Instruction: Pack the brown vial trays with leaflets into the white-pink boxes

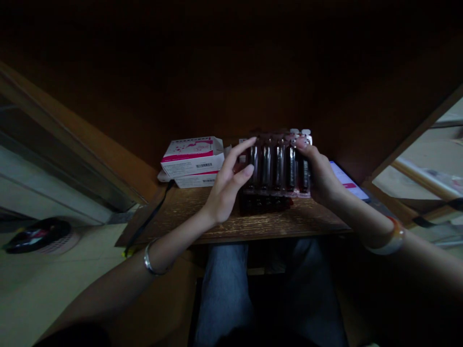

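Observation:
A clear plastic tray of dark oral-liquid vials (pixel 279 166) is held upright and slightly tilted above the wooden desk. My right hand (pixel 321 176) grips its right end, the thumb pressed on the front near the top and the other fingers hidden behind. My left hand (pixel 227 185) is at the left end, index finger along the upper corner and thumb in front of the edge; its other fingers are mostly hidden. Two white bottle caps show at the tray's upper right. Below it, another dark tray of vials (pixel 265 203) lies on the desk.
Two white-and-pink cartons (pixel 193 156) are stacked at the left of the desk (pixel 224 231). A phone with a lit screen (pixel 347 180) lies at the right. A dark strap (pixel 154 217) hangs over the left edge. A bin (pixel 43 236) stands on the floor.

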`<state>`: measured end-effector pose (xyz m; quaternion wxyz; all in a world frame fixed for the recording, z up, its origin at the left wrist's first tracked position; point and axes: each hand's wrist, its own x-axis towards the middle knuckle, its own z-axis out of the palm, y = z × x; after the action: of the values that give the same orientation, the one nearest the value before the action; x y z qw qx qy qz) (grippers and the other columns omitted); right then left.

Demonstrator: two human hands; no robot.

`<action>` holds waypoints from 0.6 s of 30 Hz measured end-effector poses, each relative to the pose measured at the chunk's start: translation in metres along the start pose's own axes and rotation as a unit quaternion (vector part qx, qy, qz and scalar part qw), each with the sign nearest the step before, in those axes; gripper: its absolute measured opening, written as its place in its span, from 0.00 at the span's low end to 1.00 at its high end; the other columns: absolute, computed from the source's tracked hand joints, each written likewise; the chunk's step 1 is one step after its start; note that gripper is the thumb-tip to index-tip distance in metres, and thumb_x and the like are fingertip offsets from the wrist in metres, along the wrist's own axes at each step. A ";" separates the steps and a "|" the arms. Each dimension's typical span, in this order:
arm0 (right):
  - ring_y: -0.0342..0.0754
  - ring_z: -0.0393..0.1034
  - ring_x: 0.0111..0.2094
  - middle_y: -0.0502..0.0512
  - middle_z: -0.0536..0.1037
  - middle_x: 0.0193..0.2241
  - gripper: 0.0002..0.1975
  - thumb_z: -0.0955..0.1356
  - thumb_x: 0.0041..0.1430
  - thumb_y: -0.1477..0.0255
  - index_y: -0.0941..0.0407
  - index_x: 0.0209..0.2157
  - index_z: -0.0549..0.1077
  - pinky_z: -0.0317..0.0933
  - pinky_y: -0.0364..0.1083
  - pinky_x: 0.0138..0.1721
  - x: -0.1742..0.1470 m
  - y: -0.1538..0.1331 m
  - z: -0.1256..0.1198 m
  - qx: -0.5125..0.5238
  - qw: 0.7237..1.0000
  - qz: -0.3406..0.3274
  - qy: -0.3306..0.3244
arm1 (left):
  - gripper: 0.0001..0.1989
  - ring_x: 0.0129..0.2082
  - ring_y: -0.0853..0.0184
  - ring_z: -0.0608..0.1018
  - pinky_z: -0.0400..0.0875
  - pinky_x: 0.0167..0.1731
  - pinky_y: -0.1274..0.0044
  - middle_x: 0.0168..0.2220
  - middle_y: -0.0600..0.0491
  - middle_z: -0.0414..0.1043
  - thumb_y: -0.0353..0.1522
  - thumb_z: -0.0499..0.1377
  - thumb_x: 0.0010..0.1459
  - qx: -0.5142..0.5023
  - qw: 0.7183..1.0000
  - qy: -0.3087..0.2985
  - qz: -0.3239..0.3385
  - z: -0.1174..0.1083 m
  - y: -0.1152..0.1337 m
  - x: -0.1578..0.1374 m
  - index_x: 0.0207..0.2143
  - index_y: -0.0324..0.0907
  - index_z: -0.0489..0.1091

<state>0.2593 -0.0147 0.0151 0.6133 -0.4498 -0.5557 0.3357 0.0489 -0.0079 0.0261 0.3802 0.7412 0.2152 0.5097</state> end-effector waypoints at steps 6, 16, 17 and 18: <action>0.52 0.76 0.33 0.50 0.80 0.29 0.19 0.75 0.49 0.49 0.50 0.30 0.78 0.73 0.53 0.38 -0.002 -0.002 0.002 0.025 1.000 -0.002 -0.003 | 0.33 0.60 0.55 0.71 0.62 0.63 0.63 0.59 0.48 0.70 0.44 0.65 0.58 -0.019 0.997 0.046 -0.057 0.008 -0.008 0.005 0.62 0.49 0.58; 0.54 0.74 0.49 0.52 0.80 0.45 0.21 0.74 0.55 0.53 0.50 0.44 0.75 0.68 0.57 0.55 0.002 -0.002 0.001 0.005 0.989 -0.127 -0.074 | 0.29 0.59 0.60 0.73 0.65 0.62 0.68 0.59 0.47 0.70 0.42 0.65 0.59 0.036 0.995 0.072 0.065 0.005 -0.024 0.007 0.58 0.47 0.59; 0.53 0.74 0.50 0.53 0.80 0.47 0.21 0.73 0.56 0.54 0.51 0.46 0.75 0.67 0.57 0.57 0.002 0.000 0.001 0.003 0.989 -0.128 -0.080 | 0.29 0.59 0.60 0.73 0.66 0.61 0.68 0.58 0.46 0.70 0.42 0.66 0.59 0.038 0.995 0.066 0.062 0.005 -0.028 0.006 0.58 0.47 0.58; 0.53 0.73 0.52 0.53 0.79 0.49 0.21 0.73 0.57 0.55 0.51 0.48 0.74 0.66 0.56 0.58 0.001 0.002 0.002 0.004 0.988 -0.129 -0.086 | 0.29 0.58 0.60 0.74 0.67 0.60 0.68 0.57 0.46 0.70 0.42 0.66 0.58 0.039 0.996 0.062 0.055 0.005 -0.033 0.005 0.58 0.46 0.58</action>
<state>0.2579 -0.0122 0.0134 0.6037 -0.3412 -0.6580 0.2935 0.0580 0.0143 0.0028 0.3083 0.7332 0.2170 0.5660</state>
